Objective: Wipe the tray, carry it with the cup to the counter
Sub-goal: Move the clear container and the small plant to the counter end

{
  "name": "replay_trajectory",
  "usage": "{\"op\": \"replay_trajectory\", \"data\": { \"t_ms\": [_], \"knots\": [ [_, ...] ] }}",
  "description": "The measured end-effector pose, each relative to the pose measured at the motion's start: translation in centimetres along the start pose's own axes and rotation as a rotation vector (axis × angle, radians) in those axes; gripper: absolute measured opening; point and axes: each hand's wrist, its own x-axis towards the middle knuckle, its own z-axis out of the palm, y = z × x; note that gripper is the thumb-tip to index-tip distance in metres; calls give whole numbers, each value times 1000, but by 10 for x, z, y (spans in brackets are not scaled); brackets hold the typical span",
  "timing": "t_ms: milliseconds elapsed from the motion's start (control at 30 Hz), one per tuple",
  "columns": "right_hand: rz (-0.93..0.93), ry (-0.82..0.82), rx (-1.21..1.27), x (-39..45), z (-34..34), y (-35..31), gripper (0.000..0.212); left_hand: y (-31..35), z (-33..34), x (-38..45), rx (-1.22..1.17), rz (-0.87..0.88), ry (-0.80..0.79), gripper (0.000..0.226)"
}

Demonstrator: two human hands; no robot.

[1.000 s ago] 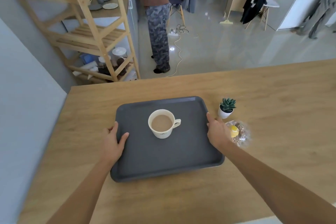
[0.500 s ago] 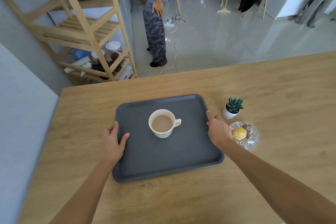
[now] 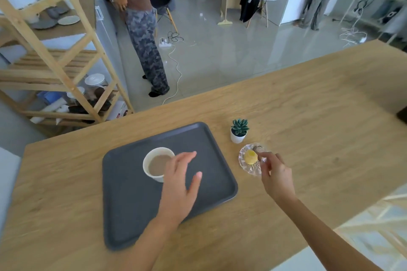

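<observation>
My left hand [image 3: 179, 185] hovers over the middle of the dark grey tray [image 3: 132, 209], palm down and fingers spread loosely apart, the forearm reaching in from the lower centre and crossing the tray's near rim. The fingers point up and to the right, the thumb splayed out to the side; the hand grips nothing, and its heel sits just beside the white cup [image 3: 155, 164], partly hiding that side of it. The cup stands upright on the tray, left of centre, with pale brown drink in it. The tray lies flat on the wooden bench [image 3: 319, 116], set at a slight angle to the bench's edge. My right hand [image 3: 276, 175] is off the tray altogether — it reaches out to the right of it, wrist bent, fingers curled together at the near rim of a small clear glass dish [image 3: 247, 168]. I cannot tell whether the fingers actually pinch the rim or only touch it. A small round yellow thing [image 3: 250, 157] sits in the dish, just beside my fingertips. Beyond the dish, near the tray's far right corner, stands a little green succulent in a white pot [image 3: 238, 132]. Both arms are bare, stretched forward, well apart from each other.
</observation>
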Motion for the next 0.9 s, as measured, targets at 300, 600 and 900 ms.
{"op": "replay_trajectory", "data": {
  "t_ms": [300,600,900],
  "knots": [
    [218,-448,20,26,-32,25,78,39,137,76,-82,-378,-658,96],
    [245,-404,118,33,-18,48,92,32,164,73,-274,-532,-488,102],
    [266,-374,287,28,-17,56,96,32,165,61,-411,-516,-406,100]
  ]
}}
